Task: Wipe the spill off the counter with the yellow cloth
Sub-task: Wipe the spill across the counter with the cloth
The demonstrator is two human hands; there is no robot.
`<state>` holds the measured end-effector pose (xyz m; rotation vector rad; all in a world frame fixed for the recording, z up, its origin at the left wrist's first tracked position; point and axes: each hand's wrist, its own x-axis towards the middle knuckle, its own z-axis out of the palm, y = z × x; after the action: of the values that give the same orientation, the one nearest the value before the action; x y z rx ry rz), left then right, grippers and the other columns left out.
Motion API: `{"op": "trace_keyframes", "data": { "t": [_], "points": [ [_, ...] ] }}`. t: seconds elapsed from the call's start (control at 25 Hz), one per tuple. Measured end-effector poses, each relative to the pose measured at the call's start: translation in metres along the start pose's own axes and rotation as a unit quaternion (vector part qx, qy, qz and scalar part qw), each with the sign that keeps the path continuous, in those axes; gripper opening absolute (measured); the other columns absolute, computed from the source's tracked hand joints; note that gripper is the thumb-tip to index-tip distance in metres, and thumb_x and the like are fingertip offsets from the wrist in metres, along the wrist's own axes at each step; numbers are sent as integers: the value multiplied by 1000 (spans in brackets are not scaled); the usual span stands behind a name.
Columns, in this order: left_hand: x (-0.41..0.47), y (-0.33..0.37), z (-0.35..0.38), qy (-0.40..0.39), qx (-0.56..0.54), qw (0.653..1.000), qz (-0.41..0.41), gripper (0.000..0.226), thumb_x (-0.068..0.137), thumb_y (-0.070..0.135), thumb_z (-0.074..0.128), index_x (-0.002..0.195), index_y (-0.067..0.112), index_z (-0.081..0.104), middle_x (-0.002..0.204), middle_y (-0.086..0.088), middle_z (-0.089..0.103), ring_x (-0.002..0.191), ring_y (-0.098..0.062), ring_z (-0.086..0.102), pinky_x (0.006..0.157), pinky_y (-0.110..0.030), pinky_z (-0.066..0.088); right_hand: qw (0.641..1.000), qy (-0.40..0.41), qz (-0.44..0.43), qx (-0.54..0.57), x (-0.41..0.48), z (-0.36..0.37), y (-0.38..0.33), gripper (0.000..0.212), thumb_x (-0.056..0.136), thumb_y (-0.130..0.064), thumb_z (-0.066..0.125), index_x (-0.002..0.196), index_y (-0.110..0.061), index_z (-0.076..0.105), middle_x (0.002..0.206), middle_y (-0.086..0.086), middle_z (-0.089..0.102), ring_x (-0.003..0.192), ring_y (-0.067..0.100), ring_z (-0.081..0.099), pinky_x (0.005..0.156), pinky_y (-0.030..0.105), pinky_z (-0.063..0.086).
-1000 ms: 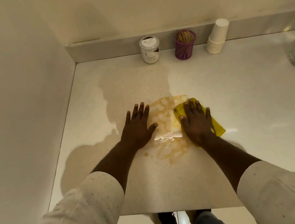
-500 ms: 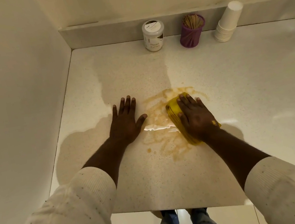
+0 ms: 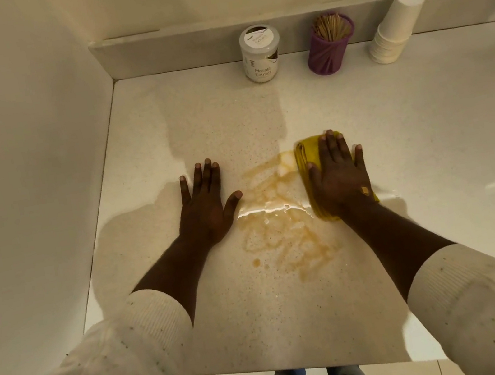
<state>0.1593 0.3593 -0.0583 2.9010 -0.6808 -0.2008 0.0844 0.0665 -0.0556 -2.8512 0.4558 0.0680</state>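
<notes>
— Where does the spill (image 3: 280,214) lie from the hands?

— Centre of the frame on the counter (image 3: 391,117), between them, its long axis running from upper right to lower centre. The right hand (image 3: 337,177) is spread flat, pressing the yellow cloth (image 3: 307,161) down at the spill's right edge.

— And the other?

— The left hand (image 3: 206,204) rests flat, fingers open, holding nothing, just left of the puddle. I judge the cloth hand must sweep leftward and toward the lower frame.

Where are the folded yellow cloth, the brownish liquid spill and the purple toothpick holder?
Folded yellow cloth (image 3: 304,167): head view, exposed left edge beside the thumb.
Brownish liquid spill (image 3: 278,224): head view, middle of the puddle.
Purple toothpick holder (image 3: 326,56): head view, front wall.
</notes>
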Motion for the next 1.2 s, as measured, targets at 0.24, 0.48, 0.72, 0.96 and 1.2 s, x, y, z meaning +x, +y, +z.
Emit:
{"op": "trace_keyframes", "data": {
  "t": [0.24,0.48,0.72,0.96,1.2],
  "points": [
    [1,-16,6,17,-21,1000,2,67,104,46,20,161,15,3,171,-6,1,157,-21,-8,127,-52,3,1000,-16,-22,-12,33,6,-33,69,105,-50,13,161,-12,-1,171,8,-3,157,23,-6,126,54,-2],
    [-1,-17,4,16,-27,999,7,67,105,44,20,161,14,2,170,-7,-1,157,-22,-8,128,-47,-1,993,-28,-117,-4,23,24,-95,67,103,-52,13,161,-22,-2,170,7,-1,157,24,-5,125,56,-3],
    [-11,-12,-3,19,-44,999,14,71,100,44,10,161,10,6,170,-10,1,157,-25,-6,127,-48,-4,983,-39,-180,6,-31,42,-136,67,103,-60,9,161,-29,1,171,0,-3,156,18,-10,125,55,-4],
    [-54,-14,0,13,-22,1000,-12,66,105,44,17,161,12,2,170,-8,0,157,-22,-8,127,-48,-4,982,-43,-186,-13,-66,40,-119,68,102,-58,11,161,-27,0,171,2,-3,156,20,-10,125,57,-4],
    [-88,-30,0,-2,-17,999,-42,68,105,49,17,161,16,-3,170,-4,-6,156,-20,-12,126,-52,-6,992,-34,-119,-37,-69,33,-91,68,102,-55,11,161,-24,-1,171,4,-2,157,24,-6,124,61,-1]
  ]
}}
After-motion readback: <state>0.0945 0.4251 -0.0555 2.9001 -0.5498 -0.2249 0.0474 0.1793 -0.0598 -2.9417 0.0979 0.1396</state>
